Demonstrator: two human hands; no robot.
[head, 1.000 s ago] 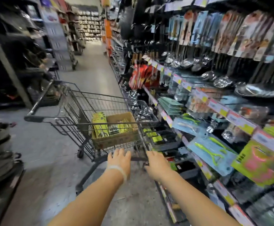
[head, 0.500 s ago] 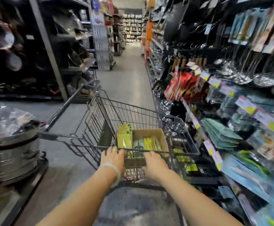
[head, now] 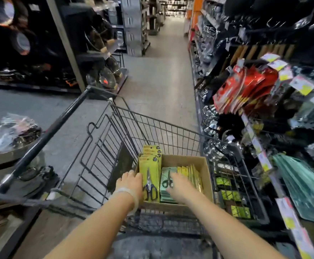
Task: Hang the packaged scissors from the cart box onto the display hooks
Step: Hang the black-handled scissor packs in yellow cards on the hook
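Cart: grey wire shopping cart (head: pixel 171 131) stands in the aisle, just beside the right shelving, so the stock is within reach of the hooks.
Box: brown cardboard box (head: pixel 205 165) sits at the near end of the cart basket, open at the top, so packs can be picked from above.
Task's thing: packaged scissors on yellow cards (head: pixel 149 172) stand upright at the left side of the box, w/ one pair showing on the front card; teal-card scissors packs (head: pixel 168 176) lie in the middle; more yellow cards stand on edge at the right.
Left hand: left hand (head: pixel 131 182) rests on the near-left corner of the box, fingers over the edge beside the yellow pack; it seems to steady the box. Clamped or loose: cannot tell.
Right hand: right hand (head: pixel 179 185) reaches into the box, fingers spread and flat over the teal packs, nothing grasped yet.
Display: hooks on the right shelving (head: pixel 275 101) carry red packs (head: pixel 245 86) and price tags; scissors hooks not identifiable, blurred.
Step, prob.: choosing the first pack to lift.
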